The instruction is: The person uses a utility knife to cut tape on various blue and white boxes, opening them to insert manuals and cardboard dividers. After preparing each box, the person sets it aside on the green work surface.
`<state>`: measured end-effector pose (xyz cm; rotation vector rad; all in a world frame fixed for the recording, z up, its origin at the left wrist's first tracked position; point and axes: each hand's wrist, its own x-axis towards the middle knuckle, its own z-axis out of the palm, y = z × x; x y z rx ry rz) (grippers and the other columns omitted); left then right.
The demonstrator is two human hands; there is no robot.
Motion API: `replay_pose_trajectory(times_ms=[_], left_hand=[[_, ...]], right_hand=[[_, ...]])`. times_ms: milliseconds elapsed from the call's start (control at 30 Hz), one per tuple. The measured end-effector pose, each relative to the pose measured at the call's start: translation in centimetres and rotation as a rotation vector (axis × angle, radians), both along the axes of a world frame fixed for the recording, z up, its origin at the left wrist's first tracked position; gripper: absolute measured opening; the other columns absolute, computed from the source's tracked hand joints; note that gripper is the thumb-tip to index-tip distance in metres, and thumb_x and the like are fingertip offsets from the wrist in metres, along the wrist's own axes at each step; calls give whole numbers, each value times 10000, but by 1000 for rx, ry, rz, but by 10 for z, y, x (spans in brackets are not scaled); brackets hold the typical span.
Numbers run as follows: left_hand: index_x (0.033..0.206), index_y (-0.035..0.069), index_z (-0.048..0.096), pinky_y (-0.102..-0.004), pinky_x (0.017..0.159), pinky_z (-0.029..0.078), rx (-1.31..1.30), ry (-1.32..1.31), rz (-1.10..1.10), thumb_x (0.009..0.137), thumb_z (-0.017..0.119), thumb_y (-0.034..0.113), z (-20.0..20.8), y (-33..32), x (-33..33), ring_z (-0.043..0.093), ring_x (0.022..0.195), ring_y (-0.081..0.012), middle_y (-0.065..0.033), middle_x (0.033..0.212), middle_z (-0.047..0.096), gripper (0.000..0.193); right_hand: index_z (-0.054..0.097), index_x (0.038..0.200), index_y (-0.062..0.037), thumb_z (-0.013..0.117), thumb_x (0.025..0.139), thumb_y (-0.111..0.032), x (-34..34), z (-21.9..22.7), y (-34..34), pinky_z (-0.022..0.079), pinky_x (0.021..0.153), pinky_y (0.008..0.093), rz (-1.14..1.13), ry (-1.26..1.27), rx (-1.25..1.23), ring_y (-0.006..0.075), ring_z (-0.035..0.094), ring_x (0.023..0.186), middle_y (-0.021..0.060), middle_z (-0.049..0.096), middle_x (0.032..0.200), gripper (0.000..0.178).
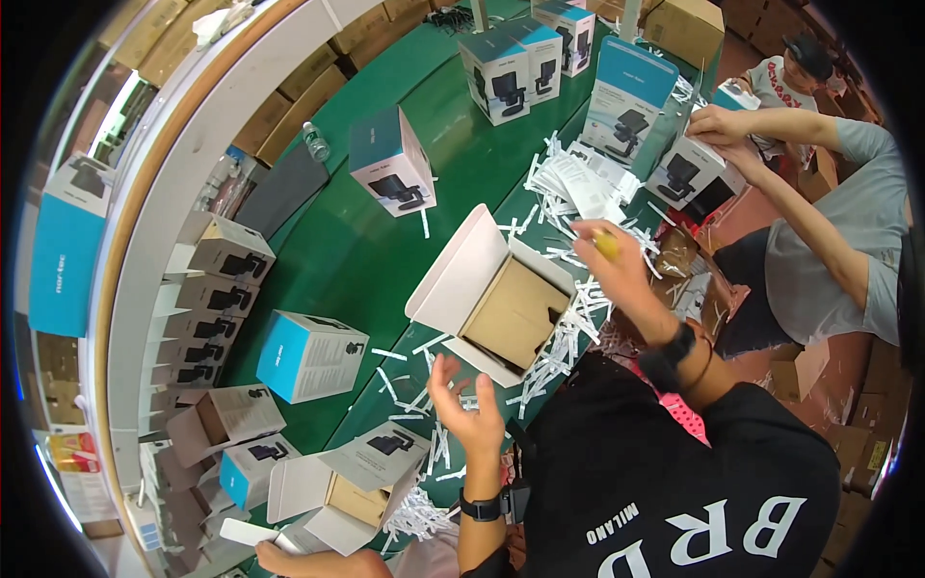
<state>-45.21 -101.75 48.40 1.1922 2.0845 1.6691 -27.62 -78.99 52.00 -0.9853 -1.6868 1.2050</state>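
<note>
An open white box (453,265) stands on the green table in front of me, flaps spread, with a brown cardboard insert (508,310) inside. My left hand (467,409) is beside its near left corner, palm up, fingers apart and holding nothing. To the right of the box, my right hand (620,270) is raised over white paper strips (578,318). Its fingers are curled around a small yellow object (606,244), whose kind I cannot make out. Each of my wrists has a black band.
Closed product boxes (390,164) stand across the table (318,231), several more at the back (511,72). A co-worker's hands (723,130) hold a box (689,173) at right. Another person's hand (279,561) is by an open box (337,491) at lower left. A clear bottle (315,142) stands behind.
</note>
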Motion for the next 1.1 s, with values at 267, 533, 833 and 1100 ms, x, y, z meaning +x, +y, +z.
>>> replay_pose_trajectory(times_ms=[267,533,833,1100], left_hand=[[1595,-50,178,-535,1213,162,-285,133,-47,957,619,225,-7,-1,21,94,1526,-515,-379,1634,53,822],[1558,-99,229,-555,1217,185,-455,416,-40,939,670,284,37,-24,29,132,1518,-531,-387,1624,100,852],[1478,-53,416,-547,1191,290,-639,772,-13,835,768,378,6,-6,24,396,1453,-428,-268,1558,414,850],[1492,-30,426,-540,1168,314,-594,709,-20,825,793,367,6,-8,21,388,1458,-421,-254,1580,393,858]], right_hand=[[690,1218,23,627,1008,-438,-37,-99,-9,523,856,308,620,-174,-594,174,649,957,102,666,1089,511],[662,1270,-31,719,928,-337,-68,-39,-48,534,852,355,731,-559,193,306,686,949,168,663,1077,462],[657,1123,-13,677,946,-287,-71,15,-20,547,761,411,847,-722,-79,373,702,848,188,693,926,326],[677,1221,-57,644,955,-208,-79,17,6,551,710,408,1016,-605,249,346,711,766,183,726,869,308]])
